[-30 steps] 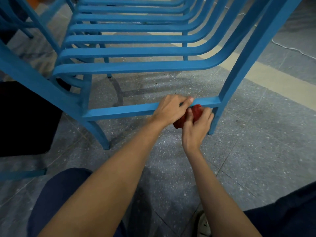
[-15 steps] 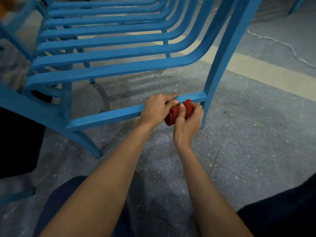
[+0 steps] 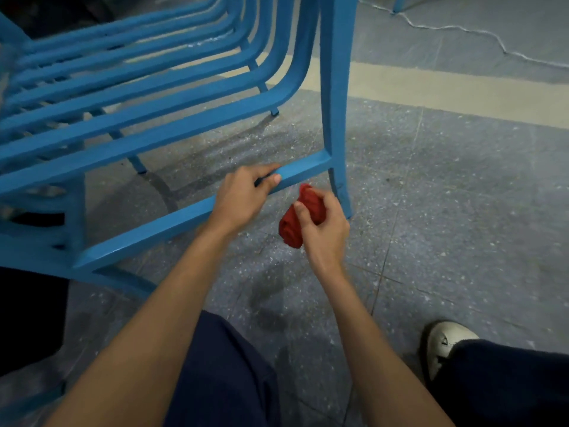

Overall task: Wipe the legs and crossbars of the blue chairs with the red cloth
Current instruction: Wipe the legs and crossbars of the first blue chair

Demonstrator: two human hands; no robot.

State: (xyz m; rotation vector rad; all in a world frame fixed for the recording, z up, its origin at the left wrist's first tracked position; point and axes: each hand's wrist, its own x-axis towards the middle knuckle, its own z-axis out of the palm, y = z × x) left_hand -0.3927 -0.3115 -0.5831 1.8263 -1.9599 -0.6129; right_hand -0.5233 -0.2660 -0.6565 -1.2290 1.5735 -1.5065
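L hand (image 3: 243,195): clamped on the crossbar (image 3: 147,232), back of hand up.
L fingers: curled over the bar's top & far side, thumb tip pressed on the near face. Tight wrap, no gap showing.
R hand (image 3: 326,232): off the bar, lower & nearer than the L fingers, holding the red cloth (image 3: 289,231).
R fingers: curled round the cloth from the far side, thumb laid across its front. Narrow, closed grip.
Red cloth: bunched into a wad. One end pokes up past the R fingertips, the other bulges out below the thumb on the L-hand side.
Cloth vs bar: top end sits just under the bar, right of the L thumb. Touching or not, can't tell, bit of blur there.
Leg (image 3: 334,103): upright, just beyond the R knuckles on the right. The bar joins it a little past the L fingertips.
Blue chairs (image 3: 138,97): nested stack, curved rails fanning up & left, beyond the L fingers.
Floor (image 3: 462,195): grey speckled tiles under both hands. Pale stripe (image 3: 446,90) & white cord (image 3: 462,29) well beyond the fingers, far right.
Person: dark trousers (image 3: 221,371) below the forearms, white shoe (image 3: 446,343) well back from the R hand, on its right.
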